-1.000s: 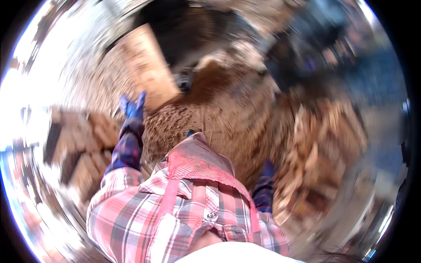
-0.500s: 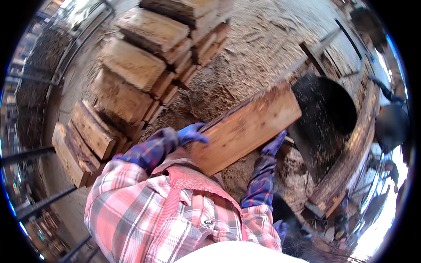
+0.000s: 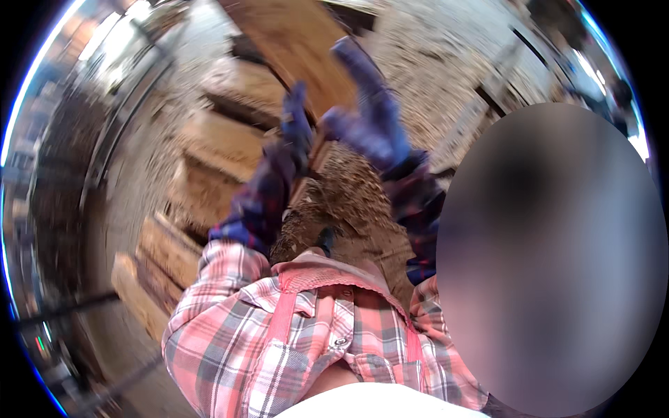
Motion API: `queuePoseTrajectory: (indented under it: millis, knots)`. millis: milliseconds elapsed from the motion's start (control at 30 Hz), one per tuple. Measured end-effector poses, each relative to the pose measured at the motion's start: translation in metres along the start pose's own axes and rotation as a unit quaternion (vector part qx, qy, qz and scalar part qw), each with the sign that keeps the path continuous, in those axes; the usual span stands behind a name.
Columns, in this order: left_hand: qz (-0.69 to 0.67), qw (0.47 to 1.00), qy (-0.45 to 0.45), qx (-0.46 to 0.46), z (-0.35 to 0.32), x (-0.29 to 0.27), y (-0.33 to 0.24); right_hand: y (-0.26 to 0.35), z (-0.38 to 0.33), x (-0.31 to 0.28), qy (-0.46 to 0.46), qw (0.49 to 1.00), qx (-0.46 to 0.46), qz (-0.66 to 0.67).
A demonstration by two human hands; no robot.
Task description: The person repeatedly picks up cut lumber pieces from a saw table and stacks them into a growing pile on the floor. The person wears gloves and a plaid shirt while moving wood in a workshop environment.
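Observation:
A long wooden plank (image 3: 293,49) lies over the far end of the lumber stack, running out of the top of the view. At its near end are both my hands, in blue-purple gloves. My left hand (image 3: 297,118) is by the plank's left lower corner, fingers stretched out. Along the right edge, my right hand (image 3: 373,115) has its fingers extended and thumb apart, smeared by motion. Neither hand is wrapped round the wood, though contact at the fingertips is hard to judge.
Thick stacked timber slabs (image 3: 223,143) stand in a row to my left, with more slabs (image 3: 150,285) nearer. Wood chips and sawdust (image 3: 425,76) cover the ground. A metal rail (image 3: 129,132) runs along the left. A large blurred patch hides the right side.
The plank has gone from slanting in front of my body to the far left, over the stack. Both hands moved forward with it and their fingers are now stretched out.

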State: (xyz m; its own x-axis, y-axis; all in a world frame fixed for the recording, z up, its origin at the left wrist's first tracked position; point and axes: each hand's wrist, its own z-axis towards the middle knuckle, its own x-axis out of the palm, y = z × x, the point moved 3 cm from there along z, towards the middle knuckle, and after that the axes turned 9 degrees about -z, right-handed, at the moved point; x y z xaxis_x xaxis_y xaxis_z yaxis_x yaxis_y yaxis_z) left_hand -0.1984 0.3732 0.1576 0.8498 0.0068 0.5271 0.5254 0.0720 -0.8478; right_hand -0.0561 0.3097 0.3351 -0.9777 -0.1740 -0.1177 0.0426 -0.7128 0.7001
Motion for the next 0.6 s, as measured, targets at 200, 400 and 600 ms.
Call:
queuePoseTrajectory:
  millis: [200, 400, 600]
  knots:
    - [0.077, 0.939, 0.097, -0.32, -0.037, 0.079, 0.107, -0.032, -0.218, -0.022, 0.018, 0.881, 0.447, -0.155]
    - [0.102, 0.776, 0.283, -0.555, -0.157, 0.111, 0.243, 0.012, -0.453, -0.037, -0.229, 0.745, 0.627, 0.011]
    - [0.147, 0.786, 0.289, -0.526, -0.195, 0.161, 0.268, 0.04, -0.494, -0.024, -0.328, 0.735, 0.593, 0.025]
